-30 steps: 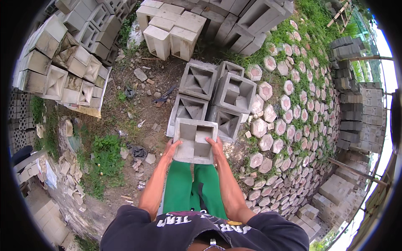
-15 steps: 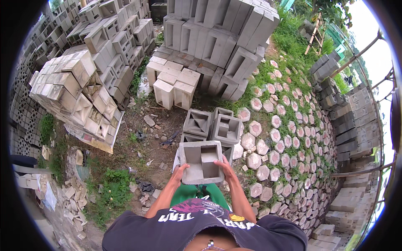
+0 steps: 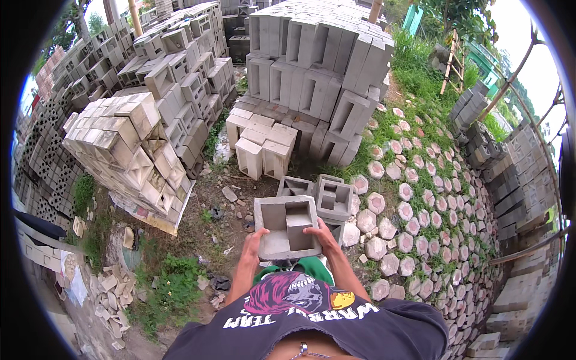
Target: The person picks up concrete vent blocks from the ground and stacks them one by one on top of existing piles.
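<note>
A square grey concrete vent block (image 3: pixel 275 241) with an inner partition is held up in front of my body. My left hand (image 3: pixel 253 243) grips its left side, and my right hand (image 3: pixel 324 237) is closed on the right side with the thumb over the rim. Just beyond it stands a small stack of similar vent blocks, with one open-faced block (image 3: pixel 333 198) at the right and another block (image 3: pixel 295 186) at the left. The held block hides part of this stack.
Pale blocks (image 3: pixel 264 150) stand ahead, before a tall stack of grey blocks (image 3: pixel 312 81). Weathered blocks (image 3: pixel 120 150) are piled at the left on a board. Hexagonal pavers (image 3: pixel 414 225) with grass between them cover the right side. Broken rubble (image 3: pixel 111 300) lies at lower left.
The view has tilted up and shifted left, so the stacks appear lower and further right. Both hands still hold the vent block, which now covers more of the small stack behind it.
</note>
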`<state>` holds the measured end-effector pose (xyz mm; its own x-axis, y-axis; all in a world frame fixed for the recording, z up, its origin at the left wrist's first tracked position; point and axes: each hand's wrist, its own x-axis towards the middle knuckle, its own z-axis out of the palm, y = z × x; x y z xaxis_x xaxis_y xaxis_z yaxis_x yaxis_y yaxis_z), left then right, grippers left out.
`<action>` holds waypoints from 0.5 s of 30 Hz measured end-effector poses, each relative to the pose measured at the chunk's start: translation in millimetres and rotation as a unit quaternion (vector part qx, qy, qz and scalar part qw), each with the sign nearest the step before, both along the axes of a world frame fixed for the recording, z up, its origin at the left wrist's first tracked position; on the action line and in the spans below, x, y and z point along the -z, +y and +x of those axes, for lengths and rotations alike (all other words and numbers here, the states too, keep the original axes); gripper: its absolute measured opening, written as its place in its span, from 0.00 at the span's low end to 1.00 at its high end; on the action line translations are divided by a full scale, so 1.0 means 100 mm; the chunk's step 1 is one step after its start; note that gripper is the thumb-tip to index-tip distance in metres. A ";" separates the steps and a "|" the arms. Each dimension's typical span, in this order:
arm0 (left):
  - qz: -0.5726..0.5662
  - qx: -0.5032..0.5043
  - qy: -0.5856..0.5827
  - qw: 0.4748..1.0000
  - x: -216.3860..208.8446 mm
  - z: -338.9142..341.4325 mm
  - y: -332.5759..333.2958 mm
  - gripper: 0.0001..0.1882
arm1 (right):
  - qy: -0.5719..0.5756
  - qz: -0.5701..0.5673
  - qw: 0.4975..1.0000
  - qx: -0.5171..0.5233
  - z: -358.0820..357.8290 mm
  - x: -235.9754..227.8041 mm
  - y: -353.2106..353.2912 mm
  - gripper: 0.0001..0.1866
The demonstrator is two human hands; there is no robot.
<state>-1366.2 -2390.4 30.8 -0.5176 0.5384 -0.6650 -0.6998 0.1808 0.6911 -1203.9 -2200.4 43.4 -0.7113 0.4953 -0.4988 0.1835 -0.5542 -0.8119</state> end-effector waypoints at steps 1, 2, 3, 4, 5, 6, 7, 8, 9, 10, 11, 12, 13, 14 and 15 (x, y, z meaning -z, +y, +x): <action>-0.011 -0.014 0.002 1.000 0.01 0.04 -0.01 0.27 | 0.002 0.004 1.000 -0.007 0.00 0.01 0.02 0.45; -0.023 -0.027 0.003 0.999 0.02 0.09 -0.01 0.27 | 0.005 0.008 1.000 -0.015 0.00 0.02 0.06 0.43; -0.021 -0.034 0.005 0.999 0.03 0.12 -0.01 0.27 | 0.007 0.009 1.000 -0.021 0.00 0.07 0.09 0.43; -0.014 -0.043 0.005 0.999 0.05 0.16 -0.01 0.28 | 0.014 0.020 0.999 -0.029 0.00 0.11 0.13 0.43; -0.008 -0.052 0.005 0.999 0.06 0.20 0.01 0.28 | 0.021 0.030 0.999 -0.037 0.01 0.16 0.18 0.42; -0.008 -0.062 0.007 0.998 0.09 0.22 -0.01 0.28 | 0.023 0.030 0.998 -0.047 0.01 0.13 0.19 0.42; -0.010 -0.070 0.017 0.997 0.13 0.24 -0.01 0.28 | 0.026 0.020 0.998 -0.052 0.01 0.11 0.20 0.42; -0.014 -0.077 0.027 0.997 0.17 0.27 -0.03 0.28 | 0.029 0.010 0.998 -0.057 0.01 0.09 0.21 0.42; -0.013 -0.086 0.027 0.996 0.15 0.33 -0.01 0.28 | 0.029 0.011 0.997 -0.066 0.03 0.08 0.26 0.42; -0.019 -0.095 0.021 0.995 0.14 0.39 0.01 0.28 | 0.025 0.007 0.997 -0.073 0.06 0.08 0.29 0.41; -0.025 -0.105 0.014 0.994 0.13 0.46 0.03 0.28 | 0.021 0.002 0.997 -0.080 0.10 0.08 0.33 0.41; -0.022 -0.113 0.012 0.993 0.02 0.56 0.10 0.28 | 0.019 0.006 0.996 -0.089 0.13 0.14 0.40 0.41; -0.010 -0.119 0.006 0.993 -0.18 0.70 0.16 0.27 | 0.012 0.016 0.996 -0.089 0.19 0.22 0.47 0.42; 0.002 -0.125 0.000 0.992 -0.27 0.80 0.25 0.26 | 0.005 0.027 0.996 -0.089 0.27 0.30 0.56 0.43; 0.000 -0.137 0.002 0.991 -0.24 0.88 0.23 0.26 | 0.008 0.025 0.994 -0.102 0.29 0.28 0.57 0.43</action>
<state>-1278.3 -2367.0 55.0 -0.6477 0.3767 -0.6622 -0.7194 -0.0162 0.6944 -1174.6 -2143.9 15.7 -0.8068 0.3633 -0.4658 0.2754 -0.4662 -0.8407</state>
